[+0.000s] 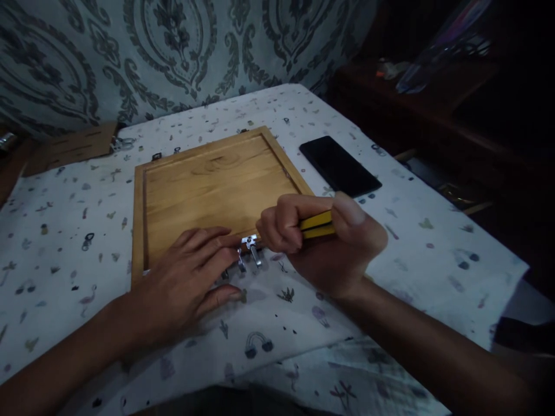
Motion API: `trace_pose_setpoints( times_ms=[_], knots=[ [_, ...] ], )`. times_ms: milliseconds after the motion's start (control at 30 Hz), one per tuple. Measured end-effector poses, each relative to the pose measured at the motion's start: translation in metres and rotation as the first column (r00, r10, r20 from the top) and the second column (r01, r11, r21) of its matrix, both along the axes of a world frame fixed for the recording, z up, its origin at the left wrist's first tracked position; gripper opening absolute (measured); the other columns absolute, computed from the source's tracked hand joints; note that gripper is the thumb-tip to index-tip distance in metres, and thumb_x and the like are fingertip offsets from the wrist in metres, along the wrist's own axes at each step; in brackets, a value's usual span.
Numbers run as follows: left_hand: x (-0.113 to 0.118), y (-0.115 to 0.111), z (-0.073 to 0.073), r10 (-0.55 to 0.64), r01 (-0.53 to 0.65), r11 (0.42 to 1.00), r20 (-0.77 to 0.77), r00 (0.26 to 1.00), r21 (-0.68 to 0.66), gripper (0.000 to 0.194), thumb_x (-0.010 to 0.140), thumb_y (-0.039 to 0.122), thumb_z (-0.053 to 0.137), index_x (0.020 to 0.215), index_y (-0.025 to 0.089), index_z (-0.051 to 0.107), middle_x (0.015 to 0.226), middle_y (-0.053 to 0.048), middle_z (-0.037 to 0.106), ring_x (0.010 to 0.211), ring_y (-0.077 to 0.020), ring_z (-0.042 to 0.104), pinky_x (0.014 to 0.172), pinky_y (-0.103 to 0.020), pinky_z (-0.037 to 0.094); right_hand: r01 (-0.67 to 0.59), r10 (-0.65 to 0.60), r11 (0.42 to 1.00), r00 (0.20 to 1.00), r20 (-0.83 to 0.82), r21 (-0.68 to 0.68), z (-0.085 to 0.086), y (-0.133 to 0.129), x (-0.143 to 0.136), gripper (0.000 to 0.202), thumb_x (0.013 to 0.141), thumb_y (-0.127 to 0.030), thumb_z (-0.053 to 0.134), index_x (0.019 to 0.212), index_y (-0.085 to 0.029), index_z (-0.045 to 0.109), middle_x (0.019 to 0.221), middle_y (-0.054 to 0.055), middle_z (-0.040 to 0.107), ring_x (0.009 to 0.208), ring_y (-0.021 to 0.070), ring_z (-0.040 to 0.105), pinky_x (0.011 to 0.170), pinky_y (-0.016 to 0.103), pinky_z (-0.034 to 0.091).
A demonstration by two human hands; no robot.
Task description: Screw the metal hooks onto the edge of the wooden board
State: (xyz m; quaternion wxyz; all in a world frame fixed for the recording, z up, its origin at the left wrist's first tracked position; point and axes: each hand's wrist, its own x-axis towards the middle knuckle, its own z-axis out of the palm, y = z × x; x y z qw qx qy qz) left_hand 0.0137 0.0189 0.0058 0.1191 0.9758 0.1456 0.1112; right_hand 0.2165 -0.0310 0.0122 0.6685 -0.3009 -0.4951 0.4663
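Note:
A framed wooden panel (208, 196) lies on the patterned cloth, with a shiny metal hinge (250, 241) at its near edge. My left hand (191, 268) rests flat over the panel's near edge, fingers stretched out, fingertips beside the hinge. Closed in a fist, my right hand (325, 242) grips a screwdriver by its yellow and black handle (318, 224). The tool's shaft and tip are hidden behind the fingers, which are close to the right side of the hinge. Part of the hinge hangs off the panel's edge toward me.
A black smartphone (340, 166) lies right of the panel. At the far left are a piece of brown cardboard (71, 149) and scissors (124, 143). A patterned wall covering (173, 52) rises behind the table. Dark furniture (416, 98) stands at the right.

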Motion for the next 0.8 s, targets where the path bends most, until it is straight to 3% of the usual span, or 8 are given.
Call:
trace_pose_setpoints(
  times_ms=[200, 333, 533, 633, 800],
  knots=[
    [0.006, 0.002, -0.002, -0.025, 0.026, 0.999, -0.047, 0.999, 0.036, 0.032, 0.101, 0.045, 0.043, 0.106, 0.017, 0.058, 0.13, -0.014, 0.065, 0.128, -0.0304, 0.052, 0.102, -0.048, 0.043, 0.003, -0.003, 1.0, 1.0, -0.003, -0.016, 0.0, 0.0, 0.0, 0.057, 0.088, -0.067, 0.044, 0.051, -0.023, 0.038, 0.043, -0.004, 0.034, 0.041, 0.0102, 0.031, 0.044, 0.028, 0.025],
    [0.009, 0.0, 0.0, -0.03, 0.034, 0.996, -0.041, 0.999, 0.086, 0.034, 0.102, 0.045, 0.041, 0.114, 0.017, 0.056, 0.126, -0.014, 0.066, 0.123, -0.0285, 0.055, 0.099, -0.046, 0.043, 0.003, -0.003, 1.0, 1.0, 0.006, -0.018, 0.001, -0.001, 0.001, 0.058, 0.088, -0.068, 0.043, 0.051, -0.023, 0.038, 0.044, -0.004, 0.034, 0.041, 0.0105, 0.031, 0.044, 0.028, 0.026],
    [0.015, -0.005, 0.0, -0.037, 0.042, 0.984, -0.034, 0.999, 0.173, 0.027, 0.101, 0.036, 0.046, 0.112, 0.014, 0.059, 0.111, -0.011, 0.07, 0.113, -0.028, 0.055, 0.095, -0.044, 0.042, -0.004, 0.003, 1.0, 1.0, -0.003, -0.026, 0.001, -0.001, 0.001, 0.056, 0.088, -0.065, 0.046, 0.051, -0.022, 0.039, 0.045, -0.004, 0.034, 0.042, 0.0099, 0.032, 0.045, 0.027, 0.027],
    [0.015, -0.005, -0.003, -0.046, 0.049, 0.984, -0.022, 0.999, 0.173, 0.023, 0.099, 0.028, 0.053, 0.119, 0.018, 0.059, 0.121, -0.008, 0.068, 0.115, -0.0286, 0.053, 0.095, -0.045, 0.039, 0.015, -0.015, 1.0, 0.999, -0.029, -0.022, 0.0, -0.001, 0.001, 0.054, 0.088, -0.061, 0.047, 0.051, -0.022, 0.04, 0.045, -0.004, 0.035, 0.042, 0.0097, 0.033, 0.045, 0.027, 0.026],
    [0.013, -0.006, -0.008, -0.044, 0.05, 0.98, -0.04, 0.998, 0.192, 0.035, 0.098, 0.016, 0.053, 0.132, 0.02, 0.056, 0.127, -0.009, 0.066, 0.117, -0.0284, 0.053, 0.094, -0.047, 0.037, -0.011, 0.01, 0.999, 1.0, -0.015, -0.048, 0.0, -0.002, 0.003, 0.05, 0.085, -0.058, 0.049, 0.051, -0.022, 0.042, 0.045, -0.003, 0.037, 0.043, 0.0104, 0.034, 0.044, 0.028, 0.026]
  ],
)
